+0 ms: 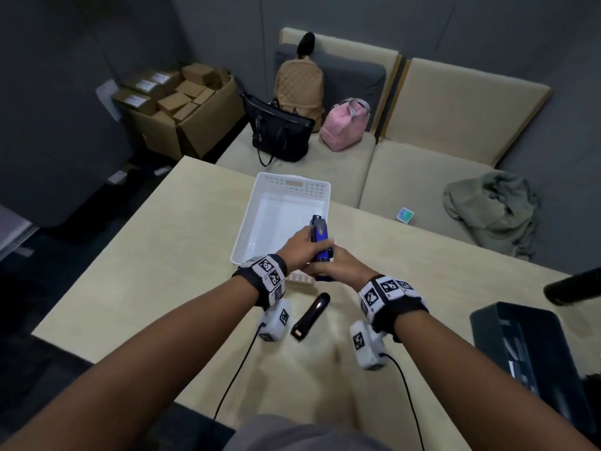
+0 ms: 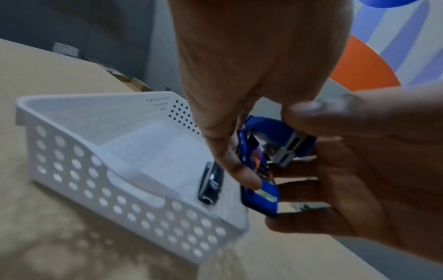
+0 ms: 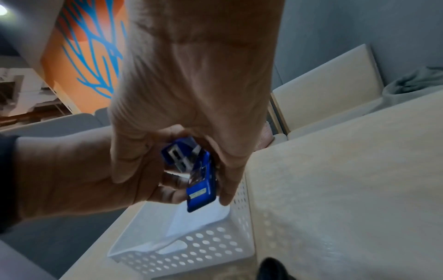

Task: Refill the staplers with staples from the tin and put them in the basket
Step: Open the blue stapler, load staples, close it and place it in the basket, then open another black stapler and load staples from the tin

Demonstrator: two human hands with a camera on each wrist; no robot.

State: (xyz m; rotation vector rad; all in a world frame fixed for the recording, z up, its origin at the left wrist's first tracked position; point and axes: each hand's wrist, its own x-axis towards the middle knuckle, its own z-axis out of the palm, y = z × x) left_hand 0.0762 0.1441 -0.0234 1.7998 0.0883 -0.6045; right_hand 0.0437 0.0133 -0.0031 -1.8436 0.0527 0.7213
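Observation:
Both my hands hold a blue stapler point(image 1: 320, 247) just above the near right corner of the white perforated basket point(image 1: 260, 219). My left hand point(image 1: 297, 247) grips it from the left and my right hand point(image 1: 338, 266) from the right and below. In the wrist views the blue stapler point(image 2: 260, 189) point(image 3: 201, 189) shows its grey metal hinge end, with fingers of both hands curled round it. A black stapler point(image 1: 310, 315) lies on the table between my wrists. The staple tin point(image 1: 300, 279) is partly hidden behind my left wrist.
A small dark object point(image 2: 210, 183) shows by the basket's wall point(image 2: 72, 166); I cannot tell what it is. A dark box point(image 1: 527, 349) stands at the table's right edge. Beyond the table point(image 1: 130, 288) a sofa holds bags and a jacket.

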